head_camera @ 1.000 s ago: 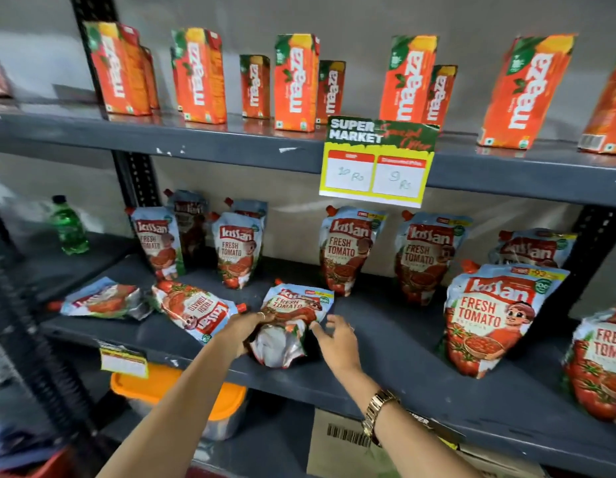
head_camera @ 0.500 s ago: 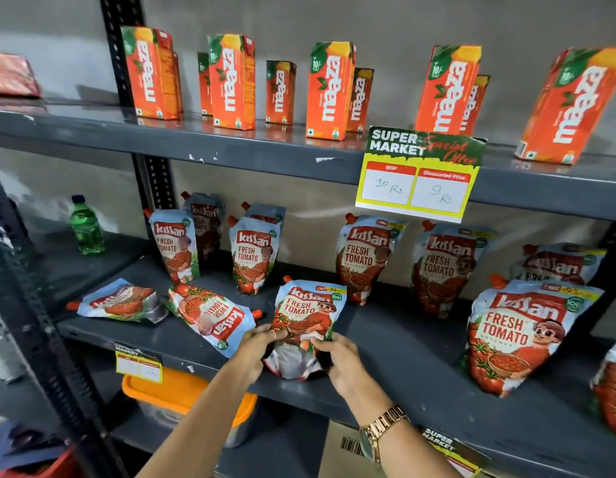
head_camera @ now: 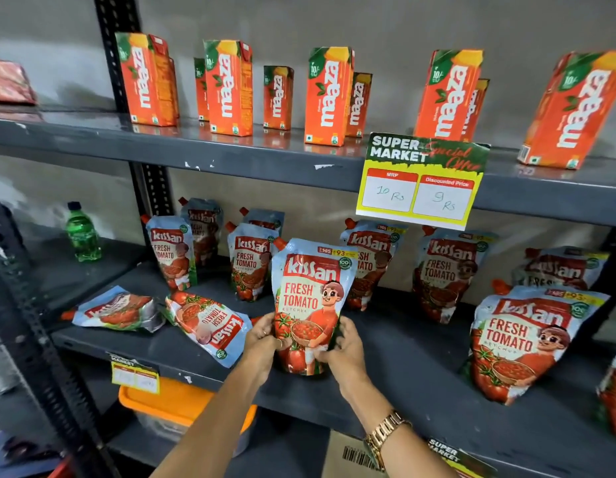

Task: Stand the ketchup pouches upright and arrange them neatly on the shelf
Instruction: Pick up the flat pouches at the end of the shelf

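Both hands grip one ketchup pouch [head_camera: 311, 298] near its base: I have my left hand [head_camera: 263, 343] clasped on its left edge and my right hand [head_camera: 341, 350] on its right edge. It stands upright on the grey shelf [head_camera: 403, 377], close to the front lip. Taking that pouch as my landmark, two fallen pouches [head_camera: 204, 320] lie flat to its left. Behind it a row of standing pouches [head_camera: 249, 260] lines the back, and a large upright pouch [head_camera: 520, 339] stands well to its right. Above it hangs a price card [head_camera: 420, 182].
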`<state>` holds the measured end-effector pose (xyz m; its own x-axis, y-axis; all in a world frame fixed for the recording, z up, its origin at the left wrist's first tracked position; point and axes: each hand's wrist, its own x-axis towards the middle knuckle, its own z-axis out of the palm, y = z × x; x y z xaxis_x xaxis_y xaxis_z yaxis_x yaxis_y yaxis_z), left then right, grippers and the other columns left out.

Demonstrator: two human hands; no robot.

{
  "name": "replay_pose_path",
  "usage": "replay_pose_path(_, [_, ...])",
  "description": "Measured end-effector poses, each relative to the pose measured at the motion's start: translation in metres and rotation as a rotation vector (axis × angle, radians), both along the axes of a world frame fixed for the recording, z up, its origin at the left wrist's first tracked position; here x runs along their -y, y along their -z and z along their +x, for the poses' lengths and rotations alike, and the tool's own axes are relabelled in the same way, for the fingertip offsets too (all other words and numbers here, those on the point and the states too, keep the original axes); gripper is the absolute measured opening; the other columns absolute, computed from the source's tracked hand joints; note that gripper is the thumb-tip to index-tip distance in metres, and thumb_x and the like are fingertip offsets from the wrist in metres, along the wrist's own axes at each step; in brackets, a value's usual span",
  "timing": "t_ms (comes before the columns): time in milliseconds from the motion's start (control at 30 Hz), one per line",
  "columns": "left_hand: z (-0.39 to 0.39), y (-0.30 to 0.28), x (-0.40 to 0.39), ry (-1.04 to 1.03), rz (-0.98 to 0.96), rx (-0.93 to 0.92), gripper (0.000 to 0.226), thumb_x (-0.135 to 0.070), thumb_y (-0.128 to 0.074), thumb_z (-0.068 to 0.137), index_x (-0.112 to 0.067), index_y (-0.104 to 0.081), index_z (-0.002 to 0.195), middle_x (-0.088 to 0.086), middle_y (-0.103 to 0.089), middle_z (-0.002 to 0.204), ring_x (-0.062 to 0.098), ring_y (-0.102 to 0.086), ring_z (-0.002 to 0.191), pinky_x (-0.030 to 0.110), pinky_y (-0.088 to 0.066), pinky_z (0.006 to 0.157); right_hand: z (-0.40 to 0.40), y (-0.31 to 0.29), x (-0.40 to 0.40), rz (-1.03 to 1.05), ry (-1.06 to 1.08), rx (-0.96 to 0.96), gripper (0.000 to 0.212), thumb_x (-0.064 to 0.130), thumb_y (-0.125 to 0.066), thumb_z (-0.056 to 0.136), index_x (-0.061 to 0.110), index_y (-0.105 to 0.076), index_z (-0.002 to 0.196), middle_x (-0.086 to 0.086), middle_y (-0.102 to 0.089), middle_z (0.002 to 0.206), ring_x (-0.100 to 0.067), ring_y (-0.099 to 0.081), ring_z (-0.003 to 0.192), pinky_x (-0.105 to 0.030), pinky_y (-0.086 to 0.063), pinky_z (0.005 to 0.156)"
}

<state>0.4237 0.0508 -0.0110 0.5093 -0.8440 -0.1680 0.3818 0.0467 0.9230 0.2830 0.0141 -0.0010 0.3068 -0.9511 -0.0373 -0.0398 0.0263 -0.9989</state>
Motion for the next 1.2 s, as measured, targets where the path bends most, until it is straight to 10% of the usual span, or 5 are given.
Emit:
replay_pose_path(200, [-0.003,0.012,0.003,-0.047,0.064,-0.017,0.053,0.035,-0.044,0.068,-0.008,-0.053,0.099,0.012,-0.058,0.11,0.025,-0.05,0.109,0.032,-0.049,0.073,-0.008,0.013,0.0,-0.115,0.005,-0.159,0.057,-0.014,-0.066,0.064,0.021,-0.041,0.102,-0.011,-0.058,0.114,-0.022,-0.055,0.11,-0.044,-0.051,0.093])
replay_pose_path(533, [0.028,-0.002,-0.028,-0.262,0.037,0.059,0.038,0.027,-0.043,0.077,0.001,-0.059,0.098,0.012,-0.06,0.105,0.027,-0.059,0.096,0.011,-0.054,0.047,0.014,0.018,-0.036,-0.329,0.506,-0.183,0.045,-0.006,-0.068,0.065,0.01,-0.043,0.099,-0.005,-0.044,0.103,-0.02,-0.046,0.097,-0.023,-0.037,0.075])
replay_pose_path(733, [0.071,-0.011,-0.061,-0.404,0.036,0.191,0.028,0.022,-0.045,0.081,0.008,-0.061,0.1,0.007,-0.061,0.087,0.022,-0.058,0.08,0.02,-0.052,0.065,0.055,0.011,-0.071,-0.502,0.342,-0.13,0.036,-0.003,-0.06,0.074,0.023,-0.037,0.083,-0.008,-0.049,0.087,-0.023,-0.05,0.08,-0.037,-0.047,0.067])
replay_pose_path(867, [0.097,-0.018,-0.074,-0.429,0.07,0.243,0.03,0.016,-0.045,0.085,-0.008,-0.06,0.077,0.001,-0.061,0.075,0.012,-0.059,0.073,0.021,-0.051,0.067,0.083,0.01,-0.084,-0.571,0.178,-0.075,0.031,-0.003,-0.059,0.078,0.021,-0.042,0.089,-0.004,-0.048,0.086,-0.012,-0.043,0.073,-0.012,-0.036,0.067])
replay_pose_path(1200, [0.156,-0.021,-0.074,-0.444,0.179,0.572,0.027,0.008,-0.062,0.079,0.002,-0.062,0.105,0.018,-0.066,0.101,0.029,-0.061,0.096,0.041,-0.05,0.094,0.14,0.029,-0.08,-0.491,-0.039,-0.264,0.031,0.011,-0.056,0.086,0.012,-0.05,0.116,-0.009,-0.054,0.12,-0.022,-0.05,0.111,-0.027,-0.044,0.085])
